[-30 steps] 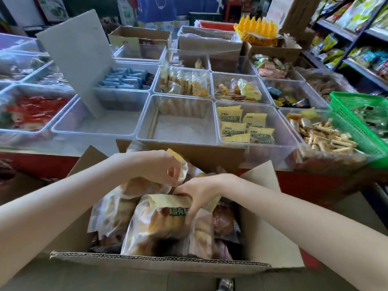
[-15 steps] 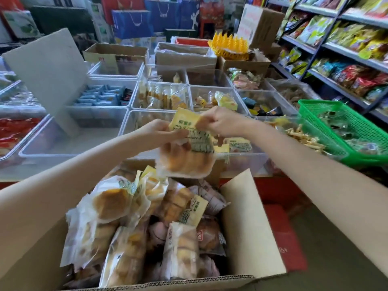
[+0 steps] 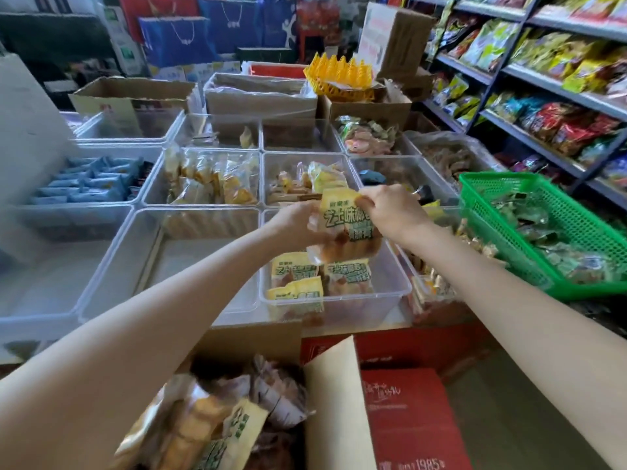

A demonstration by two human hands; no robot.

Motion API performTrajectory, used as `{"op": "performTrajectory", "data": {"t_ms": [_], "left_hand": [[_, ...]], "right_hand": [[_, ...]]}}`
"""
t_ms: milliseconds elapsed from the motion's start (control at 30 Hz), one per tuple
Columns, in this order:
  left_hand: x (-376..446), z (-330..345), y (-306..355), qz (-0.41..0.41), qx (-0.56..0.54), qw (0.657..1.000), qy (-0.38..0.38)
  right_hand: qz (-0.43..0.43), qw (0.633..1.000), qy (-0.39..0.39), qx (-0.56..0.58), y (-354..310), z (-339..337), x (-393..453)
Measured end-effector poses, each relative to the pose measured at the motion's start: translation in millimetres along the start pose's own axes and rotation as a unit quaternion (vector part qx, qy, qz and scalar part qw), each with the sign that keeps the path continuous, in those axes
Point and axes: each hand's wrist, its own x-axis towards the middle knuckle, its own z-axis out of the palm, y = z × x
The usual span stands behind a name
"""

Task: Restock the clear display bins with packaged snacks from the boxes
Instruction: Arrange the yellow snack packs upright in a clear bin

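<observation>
A yellow-topped cake packet [image 3: 346, 228] hangs over a clear bin [image 3: 390, 293] that holds three like packets [image 3: 295, 276]. My left hand [image 3: 295, 223] grips the packet's left side. My right hand [image 3: 390, 212] pinches its top right corner. Below, close to me, an open cardboard box [image 3: 336, 412] holds several more wrapped cakes [image 3: 210, 425].
Two clear bins with nothing in them, one [image 3: 112, 266] left of the target bin and another [image 3: 44, 293] further left. More bins with snacks behind. A green basket [image 3: 509, 184] of sweets lies at right, a red carton [image 3: 407, 418] beside the box, stocked shelves [image 3: 543, 86] far right.
Both hands lifted one packet out of the box and carried it forward and right, now over the bin with like packets. The view moved forward with them.
</observation>
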Motion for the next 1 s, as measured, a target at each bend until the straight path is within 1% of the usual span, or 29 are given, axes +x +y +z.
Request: {"op": "performTrajectory", "data": {"t_ms": [100, 167, 200, 233, 267, 333, 400, 467, 533, 600, 633, 700, 733, 800, 900, 1000], "left_hand": [[40, 32, -24, -0.015, 0.067, 0.992, -0.107], [60, 52, -44, -0.027, 0.125, 0.975, -0.180], [68, 61, -52, -0.032, 0.158, 0.966, -0.202], [76, 69, -61, -0.040, 0.189, 0.959, -0.208], [83, 77, -67, -0.043, 0.211, 0.957, -0.197], [99, 92, -76, -0.046, 0.243, 0.957, -0.151], [112, 106, -84, -0.044, 0.291, 0.948, -0.121], [121, 120, -91, -0.043, 0.331, 0.935, -0.124], [128, 134, -98, -0.032, 0.362, 0.924, -0.117], [132, 140, -101, -0.032, 0.382, 0.919, -0.092], [132, 139, -102, -0.040, 0.374, 0.923, -0.077], [133, 131, -97, -0.060, 0.317, 0.945, -0.053], [134, 125, -92, -0.064, 0.283, 0.956, -0.041], [138, 112, -81, -0.060, 0.246, 0.967, -0.033], [139, 103, -70, -0.046, 0.254, 0.965, -0.042], [130, 106, -70, -0.040, 0.296, 0.952, -0.072]], "right_hand": [[0.042, 0.992, -0.119, -0.014, 48, 27, 18], [0.038, 0.979, -0.201, -0.013, 74, 52, 28], [0.030, 0.971, -0.236, -0.012, 83, 64, 30], [0.021, 0.964, -0.264, -0.011, 89, 75, 31], [0.013, 0.956, -0.292, -0.011, 94, 85, 31], [-0.003, 0.942, -0.335, 0.009, 100, 101, 30], [-0.022, 0.937, -0.348, 0.026, 103, 108, 32], [-0.044, 0.928, -0.369, 0.008, 105, 110, 36], [-0.045, 0.920, -0.389, 0.011, 109, 113, 39], [-0.040, 0.915, -0.400, 0.036, 112, 116, 40], [-0.034, 0.914, -0.402, 0.053, 113, 117, 39], [-0.022, 0.914, -0.399, 0.068, 113, 118, 39], [-0.020, 0.916, -0.396, 0.064, 111, 117, 38], [-0.025, 0.919, -0.392, 0.040, 104, 118, 36], [-0.051, 0.927, -0.371, -0.019, 90, 129, 32], [-0.062, 0.930, -0.358, -0.059, 85, 143, 31]]}}
